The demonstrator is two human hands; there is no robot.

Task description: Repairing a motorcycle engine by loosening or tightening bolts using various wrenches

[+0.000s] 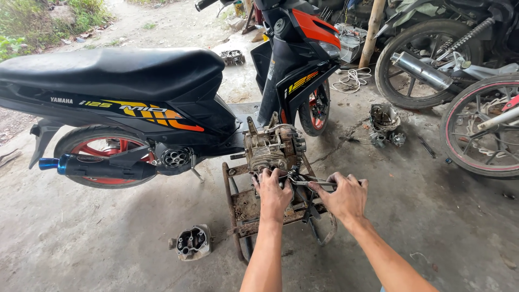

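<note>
Hands: L (pixel 272 193) braces grimy finned engine (pixel 272 148), R (pixel 343 196) grips metal tool (pixel 313 184).

open-air bike repair shop: scooter (pixel 124 97), loose engine parts (pixel 192 242), spare wheels (pixel 427 59).

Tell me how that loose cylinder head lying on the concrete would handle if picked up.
The cylinder head is probably heavy for its size, being chunky cast metal. It looks grimy, so perhaps slippery. Blocky and resting flat on the floor, it seems unlikely to roll.

We count one black scooter (pixel 135 92), two hands (pixel 273 194), one engine block (pixel 272 147), one loose cylinder head (pixel 191 242), two wheels far right (pixel 421 59).
</note>
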